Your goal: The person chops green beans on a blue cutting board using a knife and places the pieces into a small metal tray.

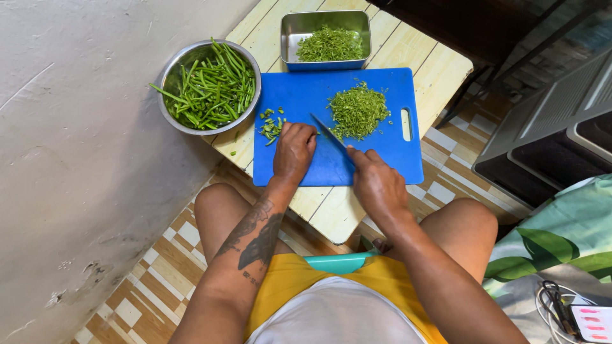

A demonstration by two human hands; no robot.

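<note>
left hand (294, 150): curled, pinning stems on blue cutting board (299, 162)
right hand (376, 183): gripping knife (329, 132)
risk: blade beside left knuckles, slip could nick fingers

Both forearms reach forward, close together. The left hand (294, 150) is curled, knuckles up, fingers pressing down. The right hand (377, 183) is closed in a grip, index finger extended.

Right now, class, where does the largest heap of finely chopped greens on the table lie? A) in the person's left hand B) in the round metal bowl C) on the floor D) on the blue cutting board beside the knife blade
D: the chopped greens sit heaped on the blue cutting board, right of the knife held in the right hand.
</note>
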